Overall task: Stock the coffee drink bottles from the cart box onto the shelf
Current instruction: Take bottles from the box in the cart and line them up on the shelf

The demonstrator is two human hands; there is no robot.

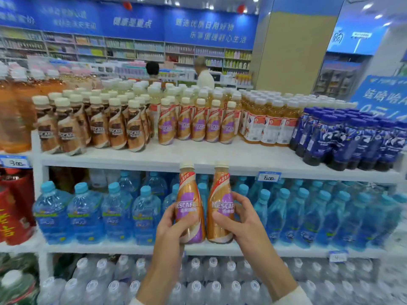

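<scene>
I hold two coffee drink bottles upright in front of the shelving, side by side and almost touching. My left hand (170,225) grips the left bottle (189,194), gold and purple with a cream cap. My right hand (236,219) grips the right bottle (221,192) of the same kind. Both are below the front edge of the top shelf (198,155). On that shelf stands a row of matching purple-label coffee bottles (198,122), with bare shelf in front of them. The cart box is out of view.
Brown-label coffee bottles (92,124) stand left of the purple row, yellow drink bottles (268,122) and dark blue bottles (352,137) to the right. Blue water bottles (88,212) fill the middle shelf, clear ones (198,280) the lowest. Two people (204,73) stand far behind.
</scene>
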